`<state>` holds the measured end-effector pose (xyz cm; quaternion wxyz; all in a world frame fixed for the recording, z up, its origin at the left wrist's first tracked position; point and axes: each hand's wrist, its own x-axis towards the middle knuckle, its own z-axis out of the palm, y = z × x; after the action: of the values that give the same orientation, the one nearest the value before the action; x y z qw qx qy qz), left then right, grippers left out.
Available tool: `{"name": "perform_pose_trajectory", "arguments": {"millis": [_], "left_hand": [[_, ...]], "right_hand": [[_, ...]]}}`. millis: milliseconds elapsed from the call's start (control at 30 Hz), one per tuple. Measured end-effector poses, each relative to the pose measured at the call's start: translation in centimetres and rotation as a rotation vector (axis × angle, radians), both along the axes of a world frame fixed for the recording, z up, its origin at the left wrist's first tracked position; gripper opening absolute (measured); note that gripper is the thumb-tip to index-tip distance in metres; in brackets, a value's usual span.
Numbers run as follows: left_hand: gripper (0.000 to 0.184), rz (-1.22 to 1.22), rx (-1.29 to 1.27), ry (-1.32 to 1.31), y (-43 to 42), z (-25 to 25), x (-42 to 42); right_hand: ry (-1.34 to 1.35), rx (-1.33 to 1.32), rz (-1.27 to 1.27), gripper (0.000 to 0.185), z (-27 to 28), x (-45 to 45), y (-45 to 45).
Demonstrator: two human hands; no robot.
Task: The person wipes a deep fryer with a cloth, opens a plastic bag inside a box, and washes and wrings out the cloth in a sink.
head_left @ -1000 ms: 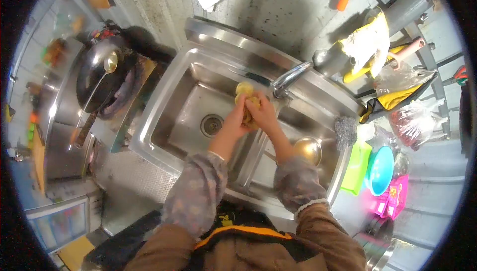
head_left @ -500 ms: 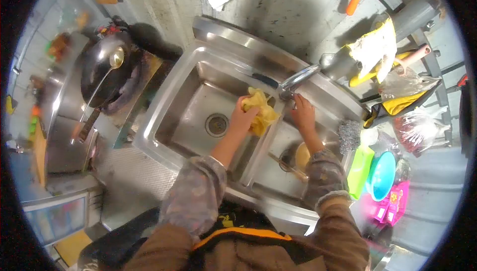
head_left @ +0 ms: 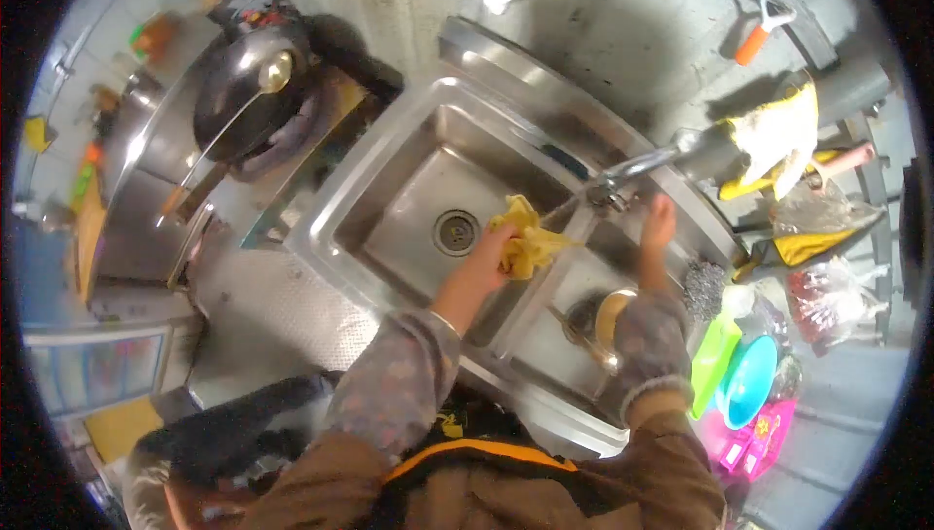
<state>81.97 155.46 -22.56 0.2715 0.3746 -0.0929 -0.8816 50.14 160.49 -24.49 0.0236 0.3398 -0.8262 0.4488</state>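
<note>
My left hand [head_left: 484, 260] is closed around a crumpled yellow cloth [head_left: 526, 243], held over the divider side of the left sink basin [head_left: 409, 204]. Just beyond the cloth is the metal faucet [head_left: 613, 185], and a thin pale streak runs between the two; I cannot tell if it is water. To the right of the faucet, my right hand [head_left: 659, 226] is raised and apart from it, slightly blurred, with its fingers stretched out and nothing visible in them. Below that hand, the right basin [head_left: 555, 360] holds a ladle-like utensil with a round pale part [head_left: 611, 319], partly hidden by my sleeve.
A wok [head_left: 238, 112] with a metal ladle [head_left: 275, 73] stands at the left. Along the right edge are a steel scrubber [head_left: 702, 287], a green container [head_left: 713, 367], a turquoise bowl [head_left: 749, 381] and a pink item [head_left: 762, 441]. An orange-handled peeler [head_left: 754, 42] hangs on the wall.
My right hand has left the faucet and moved to the right. My left hand still holds the yellow cloth, which hangs differently near the faucet. The whole view has shifted.
</note>
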Motion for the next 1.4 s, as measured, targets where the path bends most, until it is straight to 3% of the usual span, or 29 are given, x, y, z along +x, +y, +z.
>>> {"name": "perform_pose_trajectory", "arguments": {"millis": [67,167,200,233,267,300,333,367,400,467,533,567,633,700,767,867,900,1000,1067,1133,1200,1233,1300,1367,1400], "left_hand": [[0.034,0.041,0.048,0.06,0.5,-0.2,0.9],[0.03,0.0,0.051,0.022,1.1,-0.4,0.6],[0.028,0.052,-0.021,0.162,1.8,-0.9,0.4],[0.028,-0.081,-0.036,0.184,2.1,-2.8,-0.1],[0.029,-0.051,-0.178,0.169,3.0,-4.0,-0.3],[0.033,0.025,-0.23,0.179,2.8,-4.5,-1.6],[0.037,0.087,-0.284,0.187,2.3,-4.0,-1.6],[0.039,0.045,-0.264,-0.105,2.1,-2.1,0.1],[0.041,-0.01,-0.226,-0.385,2.0,0.0,1.3],[0.042,-0.024,-0.149,-0.294,2.5,3.0,3.9],[0.043,0.017,-0.004,0.006,2.9,3.2,4.8],[0.043,0.071,0.107,0.251,2.7,2.1,4.1],[0.043,0.257,0.035,0.448,2.6,0.0,2.2],[0.043,0.523,-0.313,0.322,2.5,-0.4,1.2],[0.038,0.585,-0.383,-0.081,2.7,1.0,1.3],[0.033,0.481,-0.548,-0.516,2.9,4.2,2.6],[0.031,0.409,-0.618,-0.629,3.0,4.8,2.9],[0.031,0.223,-0.988,-0.811,3.3,5.6,3.1],[0.038,0.467,-0.859,-0.922,3.8,0.9,-2.6],[0.046,0.506,-0.821,-0.871,4.0,0.7,-2.0],[0.056,0.339,-0.887,-0.662,4.4,5.2,5.6],[0.057,0.309,-0.835,-0.652,4.2,3.7,5.0],[0.061,0.252,-0.735,-0.631,3.3,-0.8,3.5],[0.052,0.23,-0.455,0.231,3.7,0.1,4.1],[0.048,0.277,-0.367,0.418,4.2,0.6,4.6]], "right_hand": [[-0.207,-0.123,0.029,0.032,-0.9,2.4,1.5],[-0.769,-0.228,0.263,0.04,0.0,12.6,2.0],[-0.969,-0.296,0.321,0.043,-0.3,15.8,0.9],[-1.179,-0.349,0.367,0.047,-0.4,18.9,0.5],[-1.704,-0.03,0.683,0.06,-0.7,17.2,-0.1],[-1.448,-0.265,0.668,0.062,1.4,21.3,-0.3],[-1.406,-0.078,0.702,0.057,-0.1,19.9,-1.3],[-1.282,-0.102,0.795,0.051,-1.3,18.9,-1.7],[-1.168,-0.11,0.779,0.044,1.2,20.2,-1.6],[-0.511,-0.07,0.744,0.032,2.9,20.8,-2.3],[-0.352,0.039,0.719,0.031,6.3,23.7,-1.4],[-0.257,0.026,0.813,0.031,4.9,23.8,-1.1],[-0.06,0.003,0.996,0.032,2.3,23.8,0.1],[0.229,0.02,0.828,0.041,3.1,24.3,0.4],[0.503,0.012,0.652,0.053,5.1,26.0,0.8],[0.245,0.371,0.434,0.054,5.9,27.1,1.1],[0.283,0.397,0.502,0.051,6.3,27.2,1.1],[-0.452,0.12,0.757,0.049,4.4,26.6,1.8],[-0.955,-0.074,0.89,0.048,2.6,25.9,2.0],[-1.193,-0.125,0.841,0.047,2.2,24.9,1.6],[-1.077,-0.037,0.725,0.044,2.4,23.5,0.7],[-0.981,0.01,0.707,0.042,2.6,22.7,0.2],[-0.585,0.077,0.914,0.037,4.3,21.6,-1.1],[-0.065,0.029,1.199,0.034,6.5,23.0,-1.1],[0.233,-0.013,1.352,0.033,7.5,24.6,-0.6]]}}
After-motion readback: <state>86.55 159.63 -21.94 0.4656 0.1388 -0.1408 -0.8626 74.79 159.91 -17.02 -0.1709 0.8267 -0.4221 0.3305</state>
